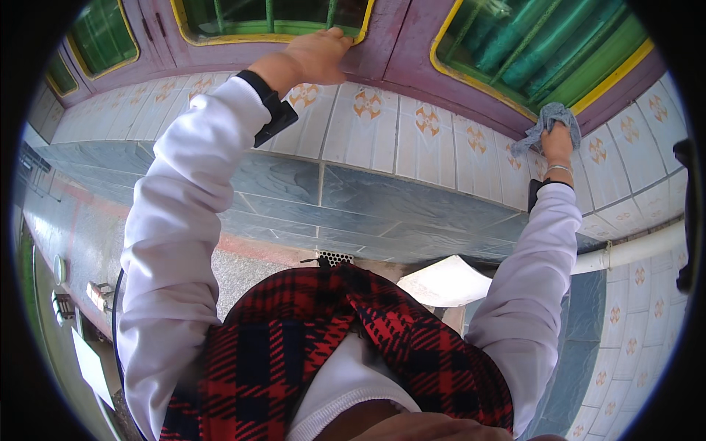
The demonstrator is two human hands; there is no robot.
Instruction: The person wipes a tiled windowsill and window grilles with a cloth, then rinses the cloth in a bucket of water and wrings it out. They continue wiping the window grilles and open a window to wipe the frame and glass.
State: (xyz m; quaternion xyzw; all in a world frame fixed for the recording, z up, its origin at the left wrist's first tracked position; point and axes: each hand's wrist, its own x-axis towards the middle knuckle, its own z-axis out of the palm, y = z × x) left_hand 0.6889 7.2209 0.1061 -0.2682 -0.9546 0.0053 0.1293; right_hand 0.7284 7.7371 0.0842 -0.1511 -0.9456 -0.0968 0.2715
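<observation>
At the top centre, my left hand rests with fingers apart on the lower edge of a purple window frame, by its yellow trim and a green-barred pane. It holds nothing. On the right, my right hand grips a crumpled grey cloth against the lower corner of another window, whose glass shows green bars and teal curtains behind it. The cloth touches the yellow trim and purple frame, and a part of it hangs over the tiled sill. My right fingers are partly hidden in the cloth.
Patterned white tiles run below the windows, above grey slate-like tiles. A white pipe crosses the right side. A white panel stands low by my body. Stools and a round green item are at the far left.
</observation>
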